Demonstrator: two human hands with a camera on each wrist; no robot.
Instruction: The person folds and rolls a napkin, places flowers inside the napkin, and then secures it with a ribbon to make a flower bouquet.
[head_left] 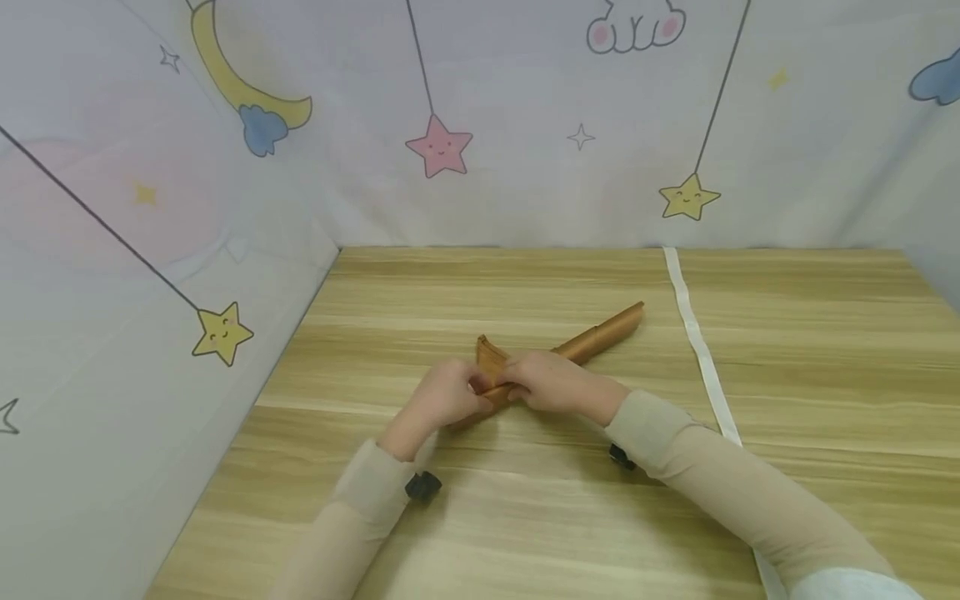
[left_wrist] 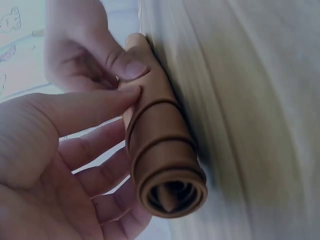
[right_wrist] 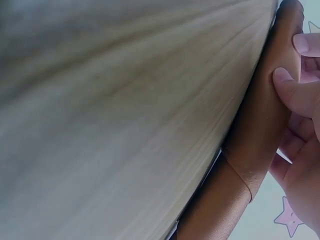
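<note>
A long brown roll (head_left: pixel 600 333) of smooth, slightly shiny material lies slantwise on the table, its far end toward the upper right. Ridged edges circle its near part, and layers show inside the round open end (left_wrist: pixel 172 195) in the left wrist view. A pointed flap (head_left: pixel 489 357) stands up beside the hands. My left hand (head_left: pixel 450 396) pinches the roll near its close end, thumb on top and fingers behind. Right beside it, my right hand (head_left: pixel 555 383) grips the roll with thumb and fingers. In the right wrist view a slanting seam (right_wrist: pixel 237 175) crosses the brown surface.
The wood-grain table (head_left: pixel 337 333) carries a white strip (head_left: pixel 701 350) running front to back at the right. Pale cloth walls (head_left: pixel 525 75) with printed stars and a moon stand behind and at the left. Small black devices (head_left: pixel 423 487) sit at both wrists.
</note>
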